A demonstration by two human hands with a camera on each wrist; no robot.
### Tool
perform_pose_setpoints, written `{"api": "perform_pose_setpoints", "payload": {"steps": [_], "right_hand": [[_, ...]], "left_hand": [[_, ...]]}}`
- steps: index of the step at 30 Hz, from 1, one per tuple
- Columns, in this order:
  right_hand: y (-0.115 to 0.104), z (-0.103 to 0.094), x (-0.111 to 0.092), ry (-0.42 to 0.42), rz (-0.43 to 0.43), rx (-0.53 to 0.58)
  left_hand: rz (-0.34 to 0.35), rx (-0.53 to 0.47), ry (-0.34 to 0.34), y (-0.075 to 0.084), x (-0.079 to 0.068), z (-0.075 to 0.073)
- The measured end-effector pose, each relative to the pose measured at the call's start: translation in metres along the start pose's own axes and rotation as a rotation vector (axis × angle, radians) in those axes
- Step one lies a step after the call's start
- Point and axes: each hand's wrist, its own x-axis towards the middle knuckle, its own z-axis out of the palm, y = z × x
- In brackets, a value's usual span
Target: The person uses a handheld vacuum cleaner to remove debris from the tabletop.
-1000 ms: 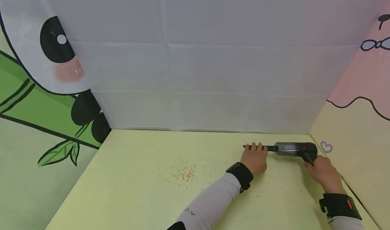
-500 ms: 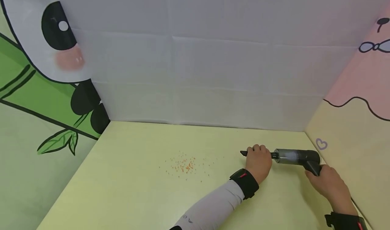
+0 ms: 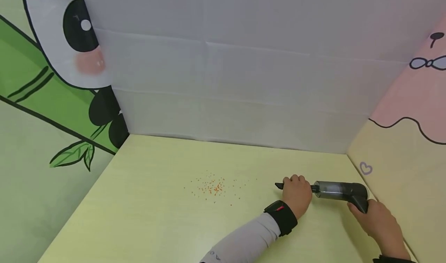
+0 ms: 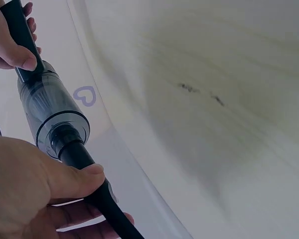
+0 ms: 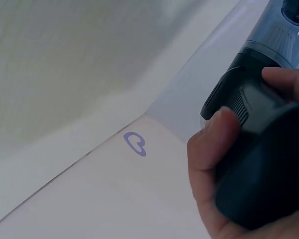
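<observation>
Handheld vacuum point(image 3: 336, 190), black, clear-bodied: held above right side of tabletop point(image 3: 146, 212). Left hand point(image 3: 297, 196): grip pinching nozzle point(image 4: 107, 201). Right hand point(image 3: 380, 226): grip curled round handle point(image 3: 361, 205). Orange crumbs point(image 3: 216, 188): scattered on tabletop, left of nozzle.

From the left fingers point(image 3: 295, 177) to the right fingers point(image 5: 217, 137) a vacuum point(image 3: 332, 190) is held, its tip point(image 3: 278, 186) left of both. Farther left, bits point(image 3: 217, 188) are scattered on the bench point(image 3: 139, 205). Behind the fingers a back wall point(image 3: 237, 85) is set; to their right, a side wall point(image 3: 400, 162).
</observation>
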Motion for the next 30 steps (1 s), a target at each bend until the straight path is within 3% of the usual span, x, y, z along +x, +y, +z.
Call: {"api": "perform_pose_setpoints", "payload": {"steps": [15, 25, 30], "right_hand": [[0.003, 0.008, -0.014, -0.001, 0.009, -0.041], [-0.015, 0.014, -0.011, -0.057, 0.024, -0.012], [-0.021, 0.016, -0.007, -0.04, 0.026, -0.011]], "left_hand": [[0.018, -0.025, -0.05, 0.011, -0.012, 0.011], [-0.006, -0.055, -0.095, 0.001, -0.008, 0.023], [-0.025, -0.079, -0.105, -0.003, -0.006, 0.023]]}}
